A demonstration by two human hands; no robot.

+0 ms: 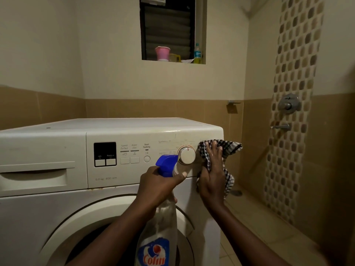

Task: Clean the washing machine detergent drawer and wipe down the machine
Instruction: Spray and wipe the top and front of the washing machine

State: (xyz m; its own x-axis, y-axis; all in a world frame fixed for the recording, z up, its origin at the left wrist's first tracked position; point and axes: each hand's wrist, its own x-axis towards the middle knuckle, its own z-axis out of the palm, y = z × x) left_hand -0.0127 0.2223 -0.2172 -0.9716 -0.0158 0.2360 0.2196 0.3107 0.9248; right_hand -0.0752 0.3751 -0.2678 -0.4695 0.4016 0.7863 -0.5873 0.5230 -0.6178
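Head view, and nearest to us the left hand (159, 187) is wrapped tight round the neck of the spray bottle (157, 233), index finger out along the blue trigger head (165, 165), nozzle aimed at the control panel (153, 156). Just beside it the right hand (212, 175) lies flat, fingers spread, pressing a checked cloth (219, 152) against the panel's right end, right next to the program dial (186, 155). That's the wipe-down in hand. To do it well, I'd say keep the spray light near the buttons and the dial, let the cloth take the wet, and work round the dial's rim where grime collects; the cloth hangs past the machine's edge, so folding it would give a firmer pad. Over to the left, the detergent drawer (36, 174) sits closed in the washing machine (57, 208), with a rusty line under the panel still wanting attention. The machine's top surface (115, 124) looks bare and dull. Beyond, beige tiled walls, a shower mixer (289, 104) on the mosaic strip at right, and up in the window recess (172, 29) a pink cup (162, 53) and a bottle (197, 53)
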